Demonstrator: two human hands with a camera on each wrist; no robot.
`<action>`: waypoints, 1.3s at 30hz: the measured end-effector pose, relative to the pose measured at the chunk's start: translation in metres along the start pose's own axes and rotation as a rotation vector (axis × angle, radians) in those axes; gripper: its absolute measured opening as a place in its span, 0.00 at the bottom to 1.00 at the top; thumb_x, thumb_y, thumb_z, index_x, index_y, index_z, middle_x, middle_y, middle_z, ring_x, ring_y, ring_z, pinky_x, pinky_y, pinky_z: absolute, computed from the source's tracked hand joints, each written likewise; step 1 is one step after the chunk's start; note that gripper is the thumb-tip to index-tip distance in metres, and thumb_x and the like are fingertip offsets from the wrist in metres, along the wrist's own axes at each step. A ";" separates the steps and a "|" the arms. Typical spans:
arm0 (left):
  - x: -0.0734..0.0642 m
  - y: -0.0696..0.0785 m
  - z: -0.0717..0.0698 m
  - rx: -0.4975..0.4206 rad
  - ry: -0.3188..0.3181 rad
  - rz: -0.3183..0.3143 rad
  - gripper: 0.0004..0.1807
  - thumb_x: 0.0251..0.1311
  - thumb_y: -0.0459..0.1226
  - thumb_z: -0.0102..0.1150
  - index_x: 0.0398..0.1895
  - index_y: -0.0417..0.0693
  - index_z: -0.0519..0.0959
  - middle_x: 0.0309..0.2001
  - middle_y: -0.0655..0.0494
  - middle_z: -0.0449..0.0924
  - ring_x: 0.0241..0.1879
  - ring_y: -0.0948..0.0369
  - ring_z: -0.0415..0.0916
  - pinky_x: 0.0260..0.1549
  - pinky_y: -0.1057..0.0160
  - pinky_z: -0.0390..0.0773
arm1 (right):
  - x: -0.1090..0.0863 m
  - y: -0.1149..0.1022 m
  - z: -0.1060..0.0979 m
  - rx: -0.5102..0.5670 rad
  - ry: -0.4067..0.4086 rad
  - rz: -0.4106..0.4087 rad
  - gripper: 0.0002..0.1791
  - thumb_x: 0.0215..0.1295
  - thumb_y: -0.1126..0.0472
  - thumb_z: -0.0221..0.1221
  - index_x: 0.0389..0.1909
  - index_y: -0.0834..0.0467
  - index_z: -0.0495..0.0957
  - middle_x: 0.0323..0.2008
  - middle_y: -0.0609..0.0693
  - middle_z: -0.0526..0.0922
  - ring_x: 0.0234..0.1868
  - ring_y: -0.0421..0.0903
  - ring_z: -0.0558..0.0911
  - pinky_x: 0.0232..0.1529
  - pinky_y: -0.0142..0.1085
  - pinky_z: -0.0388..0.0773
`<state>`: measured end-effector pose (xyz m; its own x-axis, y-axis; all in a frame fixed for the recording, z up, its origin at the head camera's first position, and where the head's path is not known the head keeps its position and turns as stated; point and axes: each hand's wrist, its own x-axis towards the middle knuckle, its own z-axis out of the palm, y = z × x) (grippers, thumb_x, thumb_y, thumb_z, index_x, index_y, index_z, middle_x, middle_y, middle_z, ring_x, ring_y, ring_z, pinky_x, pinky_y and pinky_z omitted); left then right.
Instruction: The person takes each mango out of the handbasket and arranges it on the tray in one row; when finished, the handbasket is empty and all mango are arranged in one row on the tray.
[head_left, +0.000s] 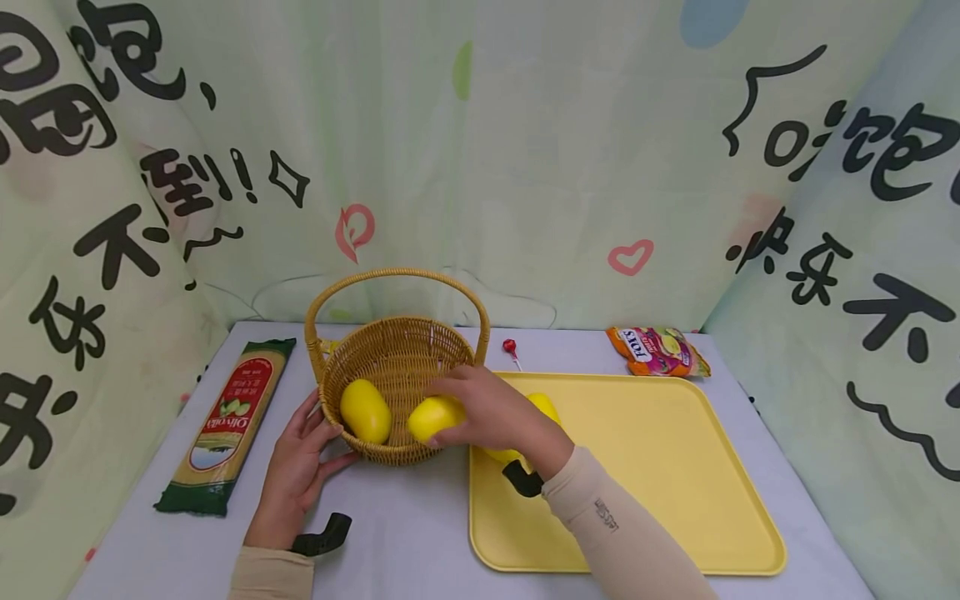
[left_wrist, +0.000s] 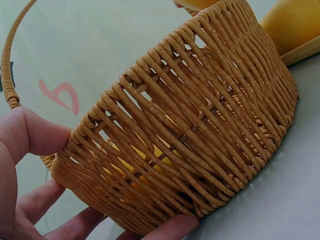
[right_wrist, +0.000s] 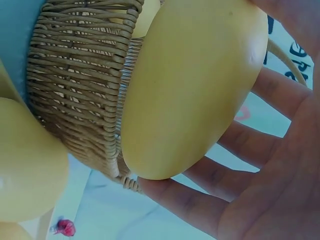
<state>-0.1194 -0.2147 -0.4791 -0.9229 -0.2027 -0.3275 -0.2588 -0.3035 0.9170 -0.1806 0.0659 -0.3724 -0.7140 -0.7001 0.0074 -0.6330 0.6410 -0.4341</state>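
A wicker basket (head_left: 401,333) with a tall handle stands on the table and leans toward me; one yellow mango (head_left: 366,412) lies inside it. My left hand (head_left: 298,467) grips the basket's left side, with the thumb at the rim (left_wrist: 145,60) and the fingers along the lower outer wall. Over the basket's right front rim, my right hand (head_left: 483,412) holds another mango (right_wrist: 195,90) between thumb and fingertips. More mangoes (head_left: 544,406) lie on the left part of the yellow tray (head_left: 637,483), partly hidden behind my right hand and wrist.
A green and tan Olivoila packet (head_left: 228,417) lies left of the basket. Behind the tray are a red lollipop (head_left: 511,347) and an orange and purple snack bag (head_left: 658,351). Something yellow (head_left: 328,345) shows behind the basket. Printed cloth (head_left: 525,167) closes off the back and sides.
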 end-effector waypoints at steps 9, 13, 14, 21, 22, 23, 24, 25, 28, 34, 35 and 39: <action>-0.001 0.000 0.000 0.015 -0.006 -0.002 0.42 0.77 0.33 0.51 0.87 0.73 0.49 0.87 0.57 0.49 0.77 0.48 0.62 0.61 0.36 0.80 | -0.020 0.008 0.002 0.030 0.039 -0.013 0.30 0.58 0.47 0.76 0.63 0.49 0.83 0.60 0.51 0.84 0.61 0.52 0.79 0.63 0.48 0.78; -0.002 0.000 0.000 0.018 -0.005 0.000 0.43 0.77 0.33 0.51 0.87 0.73 0.49 0.87 0.57 0.49 0.77 0.48 0.61 0.61 0.36 0.80 | -0.028 0.009 0.003 0.041 0.057 -0.012 0.29 0.59 0.48 0.76 0.62 0.47 0.83 0.59 0.50 0.83 0.60 0.52 0.79 0.62 0.48 0.79; -0.002 0.000 0.000 0.017 -0.004 -0.001 0.43 0.77 0.33 0.51 0.87 0.73 0.49 0.87 0.56 0.49 0.77 0.48 0.61 0.61 0.36 0.80 | -0.030 0.009 0.003 0.049 0.061 -0.010 0.28 0.59 0.48 0.76 0.61 0.47 0.84 0.59 0.50 0.83 0.60 0.52 0.79 0.62 0.48 0.79; -0.001 -0.001 0.001 0.018 -0.014 0.008 0.44 0.76 0.32 0.51 0.87 0.71 0.47 0.87 0.55 0.48 0.77 0.47 0.60 0.61 0.35 0.79 | -0.046 0.011 0.003 0.072 0.087 0.030 0.29 0.58 0.47 0.76 0.62 0.45 0.84 0.61 0.49 0.83 0.62 0.52 0.78 0.62 0.49 0.78; -0.002 0.000 0.001 0.018 -0.015 0.009 0.44 0.76 0.32 0.51 0.87 0.71 0.47 0.87 0.55 0.47 0.77 0.47 0.60 0.61 0.34 0.79 | -0.048 0.011 0.004 0.082 0.089 0.040 0.29 0.58 0.47 0.76 0.62 0.45 0.84 0.61 0.49 0.83 0.62 0.52 0.78 0.62 0.49 0.78; -0.001 -0.001 0.001 0.017 -0.016 0.009 0.44 0.76 0.32 0.51 0.87 0.70 0.47 0.87 0.55 0.47 0.78 0.46 0.60 0.61 0.34 0.78 | -0.050 0.012 0.005 0.095 0.090 0.050 0.30 0.58 0.46 0.76 0.62 0.45 0.84 0.62 0.49 0.82 0.63 0.52 0.77 0.63 0.50 0.78; -0.001 -0.001 0.001 0.017 -0.016 0.010 0.44 0.76 0.32 0.51 0.87 0.70 0.48 0.87 0.55 0.47 0.78 0.46 0.60 0.61 0.34 0.78 | -0.053 0.012 0.005 0.108 0.091 0.062 0.30 0.58 0.46 0.76 0.62 0.45 0.84 0.62 0.49 0.82 0.63 0.52 0.77 0.63 0.50 0.78; -0.001 -0.001 0.001 0.017 -0.015 0.007 0.43 0.76 0.32 0.51 0.87 0.71 0.48 0.87 0.55 0.48 0.77 0.47 0.60 0.61 0.35 0.79 | -0.055 0.013 0.006 0.119 0.093 0.072 0.30 0.58 0.46 0.76 0.62 0.45 0.84 0.62 0.49 0.82 0.64 0.52 0.77 0.63 0.50 0.78; 0.000 -0.001 0.000 0.022 -0.010 0.002 0.43 0.76 0.32 0.51 0.87 0.72 0.48 0.87 0.56 0.49 0.77 0.48 0.61 0.61 0.36 0.80 | -0.063 0.016 0.009 0.147 0.099 0.096 0.30 0.58 0.45 0.76 0.63 0.45 0.84 0.62 0.49 0.82 0.64 0.52 0.77 0.63 0.52 0.78; -0.001 -0.002 0.001 0.031 -0.007 0.009 0.43 0.76 0.32 0.52 0.87 0.71 0.48 0.87 0.55 0.49 0.77 0.47 0.61 0.60 0.36 0.80 | -0.078 0.021 0.016 0.156 0.117 0.117 0.31 0.57 0.44 0.76 0.61 0.47 0.84 0.61 0.49 0.82 0.62 0.50 0.77 0.63 0.52 0.79; -0.001 -0.002 0.001 0.032 -0.007 0.010 0.43 0.76 0.32 0.52 0.87 0.71 0.49 0.87 0.54 0.49 0.77 0.47 0.61 0.60 0.36 0.80 | -0.080 0.022 0.016 0.156 0.120 0.120 0.30 0.57 0.43 0.76 0.61 0.46 0.84 0.61 0.49 0.82 0.62 0.50 0.78 0.63 0.51 0.79; -0.001 -0.001 0.001 0.033 -0.006 0.014 0.43 0.76 0.33 0.51 0.87 0.71 0.49 0.87 0.54 0.48 0.77 0.47 0.61 0.60 0.36 0.80 | -0.087 0.025 0.020 0.166 0.138 0.133 0.29 0.57 0.44 0.77 0.59 0.46 0.85 0.60 0.48 0.82 0.61 0.49 0.78 0.63 0.51 0.80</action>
<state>-0.1180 -0.2130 -0.4796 -0.9281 -0.2008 -0.3136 -0.2552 -0.2702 0.9283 -0.1287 0.1363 -0.4015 -0.8292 -0.5559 0.0580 -0.4809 0.6566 -0.5810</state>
